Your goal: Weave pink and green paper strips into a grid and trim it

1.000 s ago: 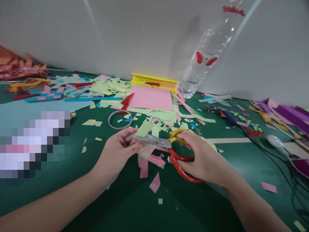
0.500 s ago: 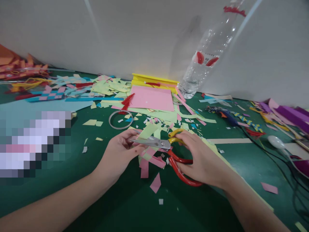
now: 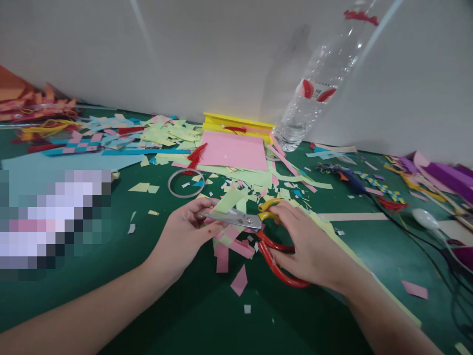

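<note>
Pinched in my left hand [image 3: 183, 236] is a piece of woven paper strips, with a pale green strip [image 3: 231, 198] sticking up and a pink strip [image 3: 222, 260] hanging down. My right hand [image 3: 308, 241] grips scissors [image 3: 253, 222] by their red and yellow handles, fingers through the loops. The blades point left and lie across the paper, their tips close to my left fingers; the blades look nearly closed. Part of the woven piece is hidden behind the blades and fingers. Small pink and white paper scraps lie on the green table [image 3: 177, 315] below.
Behind my hands lie a pink paper sheet [image 3: 232, 150], a yellow folded strip [image 3: 236, 118] and a tape ring [image 3: 169, 183]. A clear bottle [image 3: 310, 93] leans on the wall. Paper scraps [image 3: 166, 133] spread leftward; a cable [image 3: 401, 224] and white spoon [image 3: 424, 217] lie right.
The scissor blades have come closer together on the paper. Both hands stay almost in place, and the whole view has shifted slightly.
</note>
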Available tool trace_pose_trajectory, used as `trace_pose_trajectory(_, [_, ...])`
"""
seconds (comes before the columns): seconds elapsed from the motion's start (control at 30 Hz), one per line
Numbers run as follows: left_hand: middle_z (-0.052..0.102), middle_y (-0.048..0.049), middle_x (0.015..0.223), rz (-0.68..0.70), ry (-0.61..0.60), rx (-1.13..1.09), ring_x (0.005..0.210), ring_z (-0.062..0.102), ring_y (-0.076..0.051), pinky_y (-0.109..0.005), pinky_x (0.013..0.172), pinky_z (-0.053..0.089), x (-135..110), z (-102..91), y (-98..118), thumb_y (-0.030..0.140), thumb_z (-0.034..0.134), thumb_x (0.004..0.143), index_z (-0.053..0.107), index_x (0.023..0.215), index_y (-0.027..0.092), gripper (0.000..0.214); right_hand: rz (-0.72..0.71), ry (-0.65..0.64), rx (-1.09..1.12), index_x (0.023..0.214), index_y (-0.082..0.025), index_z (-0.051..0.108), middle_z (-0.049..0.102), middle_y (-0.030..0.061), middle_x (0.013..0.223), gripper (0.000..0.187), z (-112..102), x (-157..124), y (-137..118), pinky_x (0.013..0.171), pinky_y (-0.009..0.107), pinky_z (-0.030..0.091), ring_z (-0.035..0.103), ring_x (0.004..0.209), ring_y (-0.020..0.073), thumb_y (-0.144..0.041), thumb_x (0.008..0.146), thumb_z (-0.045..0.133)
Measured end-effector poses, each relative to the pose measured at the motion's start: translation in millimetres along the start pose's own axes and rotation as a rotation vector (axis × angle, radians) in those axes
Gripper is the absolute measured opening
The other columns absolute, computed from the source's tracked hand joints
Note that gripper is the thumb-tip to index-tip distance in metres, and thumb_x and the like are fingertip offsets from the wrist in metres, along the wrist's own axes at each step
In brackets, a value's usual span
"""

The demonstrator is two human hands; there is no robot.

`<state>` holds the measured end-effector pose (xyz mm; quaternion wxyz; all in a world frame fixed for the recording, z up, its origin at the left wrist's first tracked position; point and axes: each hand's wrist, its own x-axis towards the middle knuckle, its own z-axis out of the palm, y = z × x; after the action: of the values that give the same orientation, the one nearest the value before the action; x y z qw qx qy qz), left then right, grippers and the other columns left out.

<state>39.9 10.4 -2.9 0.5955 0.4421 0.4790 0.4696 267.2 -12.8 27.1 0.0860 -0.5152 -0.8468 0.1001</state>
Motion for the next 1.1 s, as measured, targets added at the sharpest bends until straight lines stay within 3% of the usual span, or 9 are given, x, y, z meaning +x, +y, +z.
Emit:
trace_pose_trajectory(0.43, [0.062,0.0053,0.059,0.0,0.014,-0.005,0.056,0.059,-0.011,-0.018,0.051,0.046,0.9,0.1,0.4,0.012,0.071,0.054,0.06,0.078,0.019,0.027,-0.006,-0.008,0.014,0.126,-0.017,0.043,0.049,0.0161,0.131,0.053,2.6,-1.7,3.5,0.091,0.048,0.049,0.048,0.121,0.0321,-0.045,0.083,0.05])
trace_pose_trajectory(1.1, [0.064,0.0031,0.064,0.032,0.025,0.035,0.06,0.062,-0.013,-0.021,0.054,0.048,1.8,-1.1,-3.5,0.021,0.075,0.057,0.062,0.084,0.018,0.031,0.042,-0.073,-0.02,0.131,-0.011,0.04,0.046,0.0184,0.134,0.06,-1.7,-1.8,-1.1,0.097,0.051,0.045,0.045,0.124,0.033,-0.048,0.084,0.045])
